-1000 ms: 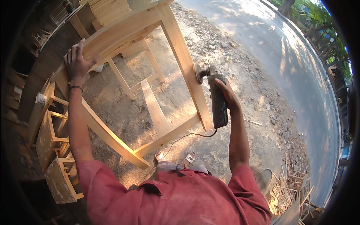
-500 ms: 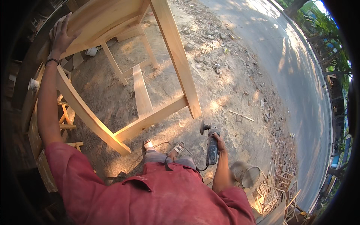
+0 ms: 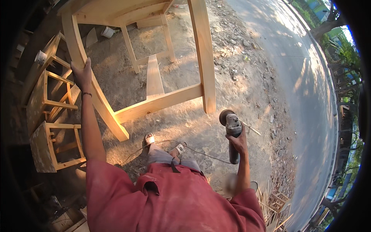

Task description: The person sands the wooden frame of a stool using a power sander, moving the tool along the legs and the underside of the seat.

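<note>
Outdoors, from left to right, small wooden stools (image 3: 62, 145) stand along the shadowed side; brown dirt ground (image 3: 181, 125), dappled with sun, spreads across the middle; then come a strip of stones (image 3: 266, 123), a grey road (image 3: 293, 81) in patchy shade and trees (image 3: 349, 58) at the far rim.

The curved leg (image 3: 101, 98) of a wooden frame (image 3: 158, 104) ends near the stools; a bare stretch of dirt separates the frame's lower rail from the person's sandalled feet (image 3: 150, 139), with a thin cord (image 3: 201, 152) running over it; farther right, the straight leg (image 3: 204, 50) ends just beside the grinder (image 3: 234, 124), whose disc sits apart from the wood.

The frame lies ahead of the person, at upper left and centre; it is pale, unpainted timber with visible grain, a plank (image 3: 154, 79) meeting the rail; the left grip (image 3: 82, 75) is clamped on the curved leg; the right grip (image 3: 237, 142) is closed round the dark grinder body, disc end pointing away from the person.
</note>
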{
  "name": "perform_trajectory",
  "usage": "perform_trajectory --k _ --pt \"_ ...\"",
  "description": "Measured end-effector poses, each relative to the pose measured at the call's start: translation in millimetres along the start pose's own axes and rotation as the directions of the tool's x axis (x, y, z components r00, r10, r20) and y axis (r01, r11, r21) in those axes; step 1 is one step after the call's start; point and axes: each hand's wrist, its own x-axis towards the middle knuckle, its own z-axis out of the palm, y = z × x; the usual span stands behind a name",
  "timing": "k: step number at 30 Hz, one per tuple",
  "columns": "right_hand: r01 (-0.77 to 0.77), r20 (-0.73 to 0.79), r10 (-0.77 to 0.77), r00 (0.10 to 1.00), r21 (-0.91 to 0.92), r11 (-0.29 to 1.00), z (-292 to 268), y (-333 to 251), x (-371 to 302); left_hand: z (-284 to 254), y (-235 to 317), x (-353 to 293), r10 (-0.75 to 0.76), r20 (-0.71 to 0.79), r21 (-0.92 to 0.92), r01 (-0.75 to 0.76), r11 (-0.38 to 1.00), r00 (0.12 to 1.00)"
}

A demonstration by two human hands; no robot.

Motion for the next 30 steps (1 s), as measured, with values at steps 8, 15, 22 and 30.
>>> perform_trajectory --k 8,15,22,30 --pt "0.476 0.438 -0.196 0.877 -0.743 0.470 4.0 -118.9 24.9 -0.1 17.8 27.4 -0.007 -0.001 -0.022 0.007 1.000 1.000" --pt "0.662 0.655 -0.122 0.745 -0.706 0.254 42.5 -117.1 33.2 -3.6 22.3 38.7 -0.010 0.025 -0.067 0.011 0.998 1.000" --pt "0.662 0.665 -0.070 0.744 -0.719 0.212 51.5 -137.8 42.9 5.6 12.9 34.5 0.011 -0.045 -0.051 -0.014 0.999 0.999" --pt "0.602 0.628 -0.008 0.778 -0.743 0.292 53.8 -145.6 56.5 -6.1 13.5 18.9 0.011 -0.028 -0.105 -0.014 0.994 1.000"
